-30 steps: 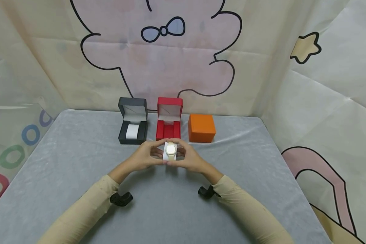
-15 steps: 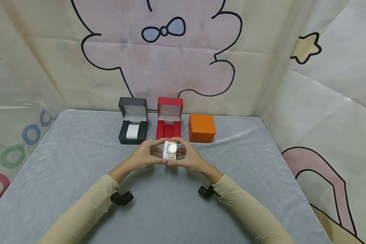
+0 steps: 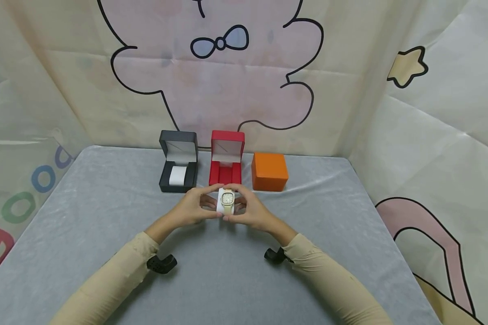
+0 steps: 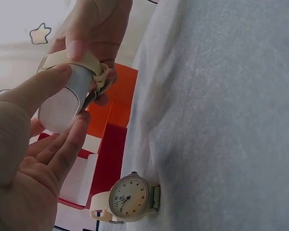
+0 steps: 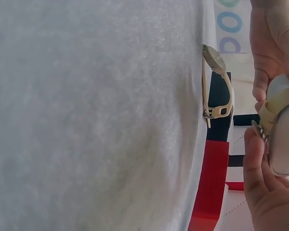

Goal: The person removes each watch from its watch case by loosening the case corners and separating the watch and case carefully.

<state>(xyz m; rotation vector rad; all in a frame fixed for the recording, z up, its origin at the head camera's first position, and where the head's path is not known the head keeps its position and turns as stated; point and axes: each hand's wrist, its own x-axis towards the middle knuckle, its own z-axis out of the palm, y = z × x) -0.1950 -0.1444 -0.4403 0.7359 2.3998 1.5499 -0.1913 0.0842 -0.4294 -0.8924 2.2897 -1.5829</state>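
- Both the left hand (image 3: 192, 206) and right hand (image 3: 256, 210) pinch a white cushion (image 4: 58, 110), thumbs and fingers bent in from 9 and 3 o'clock.
- The pale watch (image 3: 227, 198) sits on it, strap already wrapped round; whether the buckle is fastened, I cannot tell.
- In the left wrist view, a second watch (image 4: 128, 198) lies loose at 5 o'clock, not yet cushioned.
- Beyond the held watch: red box (image 3: 227, 135) at 12, open, showing red lining; dark box (image 3: 178, 136) at 10, open, plain cushion inside; orange box (image 3: 269, 171) at 2, closed.
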